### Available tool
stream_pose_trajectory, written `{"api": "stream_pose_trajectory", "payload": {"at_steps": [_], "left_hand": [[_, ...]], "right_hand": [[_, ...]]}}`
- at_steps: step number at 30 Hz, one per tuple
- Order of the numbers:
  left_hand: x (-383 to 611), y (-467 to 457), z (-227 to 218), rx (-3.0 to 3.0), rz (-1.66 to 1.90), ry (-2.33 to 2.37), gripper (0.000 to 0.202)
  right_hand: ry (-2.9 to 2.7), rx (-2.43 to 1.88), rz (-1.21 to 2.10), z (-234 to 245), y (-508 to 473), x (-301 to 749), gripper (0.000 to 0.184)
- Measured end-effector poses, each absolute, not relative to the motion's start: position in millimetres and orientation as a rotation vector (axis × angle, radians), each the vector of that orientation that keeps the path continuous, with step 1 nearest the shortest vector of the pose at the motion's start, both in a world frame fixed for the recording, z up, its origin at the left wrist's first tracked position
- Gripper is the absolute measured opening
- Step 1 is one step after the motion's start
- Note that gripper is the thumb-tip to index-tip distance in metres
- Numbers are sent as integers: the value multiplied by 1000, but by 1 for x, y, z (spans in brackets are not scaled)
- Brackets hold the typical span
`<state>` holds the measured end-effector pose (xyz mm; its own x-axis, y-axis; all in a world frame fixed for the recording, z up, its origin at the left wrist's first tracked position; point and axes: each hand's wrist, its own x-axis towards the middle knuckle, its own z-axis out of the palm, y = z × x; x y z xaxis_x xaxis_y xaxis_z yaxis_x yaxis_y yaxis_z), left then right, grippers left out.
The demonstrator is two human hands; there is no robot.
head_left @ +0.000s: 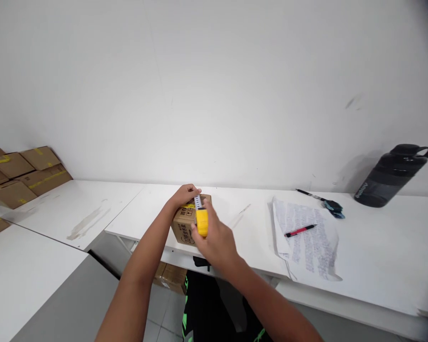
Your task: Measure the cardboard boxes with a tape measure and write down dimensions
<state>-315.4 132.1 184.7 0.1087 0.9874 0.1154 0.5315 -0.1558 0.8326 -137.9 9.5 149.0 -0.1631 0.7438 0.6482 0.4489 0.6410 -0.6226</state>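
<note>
A small cardboard box with dark printing and yellow tape stands at the front edge of the white table. My right hand is closed around the yellow case of a tape measure. Its pale, numbered blade runs out across the box top, away from me. At the far end of the blade, my left hand rests over the box's back left edge, with thumb and fingers at the blade tip. Part of the box top is hidden by both hands and the case.
On the right lie handwritten sheets with a red pen on them. Behind are a dark pen, a crumpled blue-black item and a black bottle. Cardboard boxes are piled left; another box sits below the table.
</note>
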Motion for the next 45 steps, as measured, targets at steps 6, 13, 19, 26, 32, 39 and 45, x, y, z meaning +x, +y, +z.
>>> {"api": "stream_pose_trajectory", "payload": {"at_steps": [6,13,19,26,32,39,45], "left_hand": [[-324,129,188,1748,852,1732,65],[-364,116,179,1641,1035,1641,64],[-394,75,125,1300,1423,1639,59],[-385,35,73,877,1675,1878,47],[-341,-1,71,953,1771,1511,76],[-317,-8,65,1009,1855,1248,92],[-319,-12,70,1017,1784,1323,91]], "right_hand": [[-1562,-807,788,169,57,-110,74],[-1409,-615,1114,170,96,-129,83],[-1580,-509,1349,168,121,-167,82],[-2112,-449,1375,169,127,-204,67],[-2457,-337,1348,179,123,-208,64],[-2793,-395,1194,193,128,-223,64],[-2829,-492,838,195,116,-227,53]]}}
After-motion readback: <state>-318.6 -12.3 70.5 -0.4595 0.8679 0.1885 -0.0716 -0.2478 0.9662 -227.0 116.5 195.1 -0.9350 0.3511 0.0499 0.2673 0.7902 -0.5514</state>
